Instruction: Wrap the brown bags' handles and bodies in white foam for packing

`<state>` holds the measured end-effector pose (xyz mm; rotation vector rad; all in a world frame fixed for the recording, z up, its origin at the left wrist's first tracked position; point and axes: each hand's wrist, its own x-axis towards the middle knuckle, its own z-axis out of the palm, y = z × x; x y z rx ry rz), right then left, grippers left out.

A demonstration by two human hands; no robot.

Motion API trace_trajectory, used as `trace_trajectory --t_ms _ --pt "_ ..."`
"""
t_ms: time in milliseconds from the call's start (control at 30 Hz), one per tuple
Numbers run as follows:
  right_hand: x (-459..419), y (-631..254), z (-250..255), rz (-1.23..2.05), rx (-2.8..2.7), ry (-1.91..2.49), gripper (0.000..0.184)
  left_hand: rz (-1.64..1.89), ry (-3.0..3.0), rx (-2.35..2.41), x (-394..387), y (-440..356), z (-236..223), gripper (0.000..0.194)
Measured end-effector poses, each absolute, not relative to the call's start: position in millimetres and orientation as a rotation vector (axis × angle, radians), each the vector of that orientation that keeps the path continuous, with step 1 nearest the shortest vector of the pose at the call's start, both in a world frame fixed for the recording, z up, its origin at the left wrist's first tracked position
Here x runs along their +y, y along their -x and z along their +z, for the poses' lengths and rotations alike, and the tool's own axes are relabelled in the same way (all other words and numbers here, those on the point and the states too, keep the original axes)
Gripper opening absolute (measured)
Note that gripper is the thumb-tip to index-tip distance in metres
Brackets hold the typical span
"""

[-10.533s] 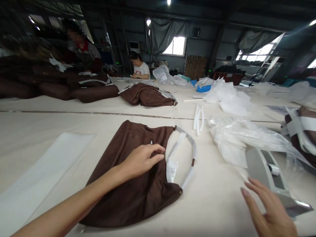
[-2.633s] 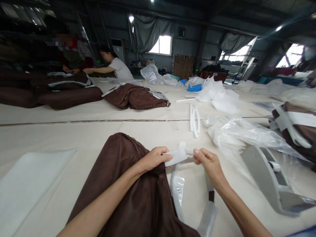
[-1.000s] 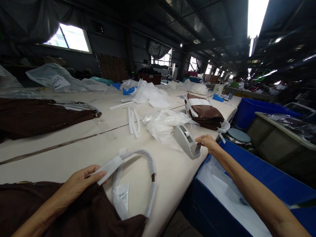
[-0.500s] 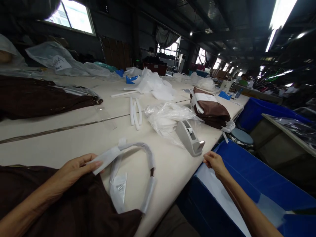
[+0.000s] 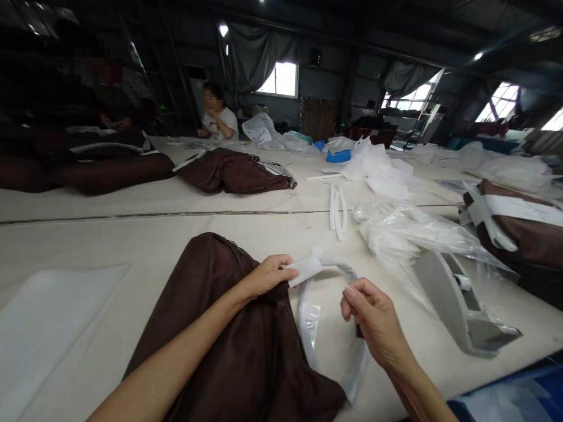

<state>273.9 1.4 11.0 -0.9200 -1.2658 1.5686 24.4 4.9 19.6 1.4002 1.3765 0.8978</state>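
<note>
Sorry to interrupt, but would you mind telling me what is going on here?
A brown bag lies on the table. A person's left hand pinches a white wrap near the far end of its handle; the right hand is by the handle, pinched shut; whether it holds anything is unclear. A grey tape dispenser stands farther right.

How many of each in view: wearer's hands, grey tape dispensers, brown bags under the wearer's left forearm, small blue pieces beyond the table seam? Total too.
Wearer's left hand and right hand: 2
Grey tape dispenser: 1
Brown bag: 1
Small blue pieces: 2
Total: 6
</note>
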Motion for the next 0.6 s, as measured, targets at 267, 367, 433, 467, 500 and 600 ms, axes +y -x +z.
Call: trace_trajectory --t_ms 267,367,433,467,500,600 --pt "20.8 -202.7 -14.6 1.626 -1.339 0.901 0.036 0.979 -1.400 1.311 10.1 -18.9 3.3 0.038" --pt "24.6 -198.8 -22.4 1.616 -1.322 0.946 0.038 0.994 -1.371 1.307 10.7 -19.1 -0.2 0.039" --pt "26.1 -197.6 -26.5 1.615 -1.317 0.973 0.039 0.998 -1.351 1.303 10.5 -19.6 -1.0 0.038" --pt "26.7 -197.1 -28.3 1.618 -1.315 0.987 0.041 1.001 -1.342 1.300 10.4 -19.8 -1.0 0.038" --pt "27.3 -196.5 -29.8 1.620 -1.310 1.003 0.042 1.005 -1.336 1.297 10.3 -19.9 -0.8 0.037" --pt "29.5 -194.2 -32.9 1.633 -1.295 1.030 0.045 1.022 -1.309 1.267 10.3 -19.5 -0.2 0.036"
